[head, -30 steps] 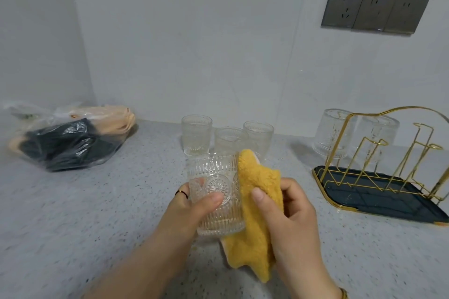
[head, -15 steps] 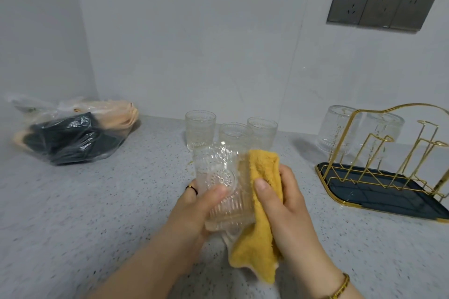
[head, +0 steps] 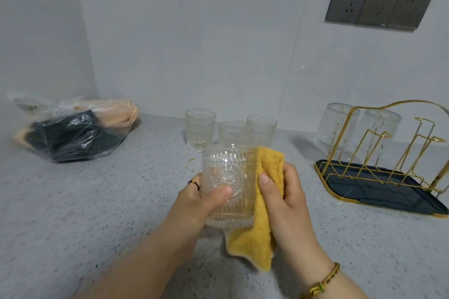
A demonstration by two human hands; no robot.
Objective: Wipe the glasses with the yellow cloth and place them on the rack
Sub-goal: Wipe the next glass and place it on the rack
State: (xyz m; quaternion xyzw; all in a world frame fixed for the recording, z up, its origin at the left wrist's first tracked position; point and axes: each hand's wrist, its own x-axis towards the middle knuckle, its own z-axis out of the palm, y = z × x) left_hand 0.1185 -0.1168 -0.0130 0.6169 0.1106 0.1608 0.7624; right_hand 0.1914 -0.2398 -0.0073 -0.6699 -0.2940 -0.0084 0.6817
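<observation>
**Head view.** A clear ribbed glass tumbler (head: pixel 228 187) with a pressed sunburst medallion is held above the speckled grey stone worktop (head: pixel 97 201), just below the middle of the view. It stands upright, its long axis vertical, mouth toward 12 o'clock and base toward 6 o'clock, the medallion facing the camera.

The left hand (head: pixel 201 201), wearing a dark ring, has its grip clenched round the tumbler's 9 o'clock side, thumb across the front. The right hand (head: pixel 289 201) grasps a yellow terry cloth (head: pixel 257 238) and presses it against the 3 o'clock side; the cloth hangs below the base.

At 12 o'clock of the tumbler three matching upright glasses (head: pixel 200 128) stand on the worktop.

At 3 o'clock is a gold wire rack on a dark tray (head: pixel 379 184), bearing two inverted glasses (head: pixel 336 126).

At 9 o'clock lies a clear plastic bag of dark and beige items (head: pixel 70 133); its green print is too blurred to read.

At 1 o'clock, grey wall sockets (head: pixel 379 6).
</observation>
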